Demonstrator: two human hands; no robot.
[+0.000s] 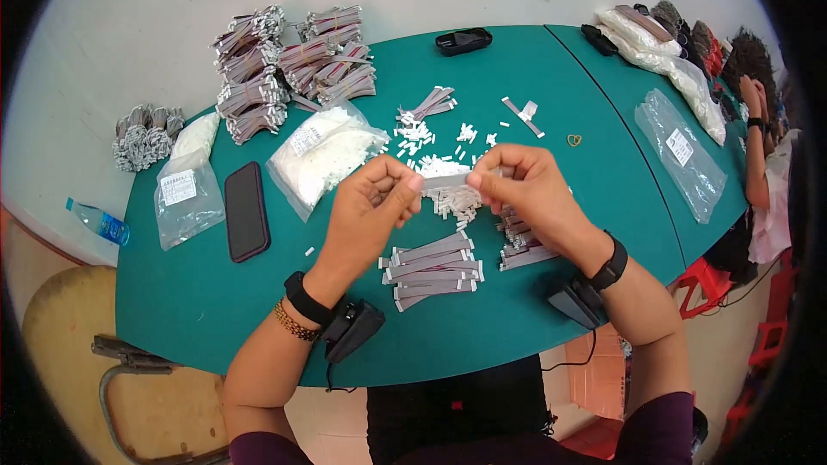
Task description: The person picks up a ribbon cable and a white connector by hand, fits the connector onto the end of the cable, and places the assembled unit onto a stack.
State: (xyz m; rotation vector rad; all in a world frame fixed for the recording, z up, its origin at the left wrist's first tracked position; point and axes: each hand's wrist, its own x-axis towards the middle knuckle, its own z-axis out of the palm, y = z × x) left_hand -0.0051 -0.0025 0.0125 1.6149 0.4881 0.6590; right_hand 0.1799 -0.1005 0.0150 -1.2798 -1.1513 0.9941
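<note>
L hand (pixel 369 204) & R hand (pixel 536 192) w/ fingers pinching opp. ends of a flat grey strip (pixel 445 181), held over white pcs (pixel 454 203) approx. mid worktop (pixel 465 349). Stacked strips (pixel 433 269) lie nearer; dark phone (pixel 247 211) to left.

The strip (pixel 445 181) you hold looks like smooth, satiny plastic, the white bits (pixel 455 201) around it dull plastic. Your table (pixel 482 327) is smooth and matt; the flat bag (pixel 670 174) at right is clear, glossy, creased plastic. The phone (pixel 246 211) looks smooth, your bracelet (pixel 295 322) shiny metal, your sleeve (pixel 656 426) matt cloth
</note>
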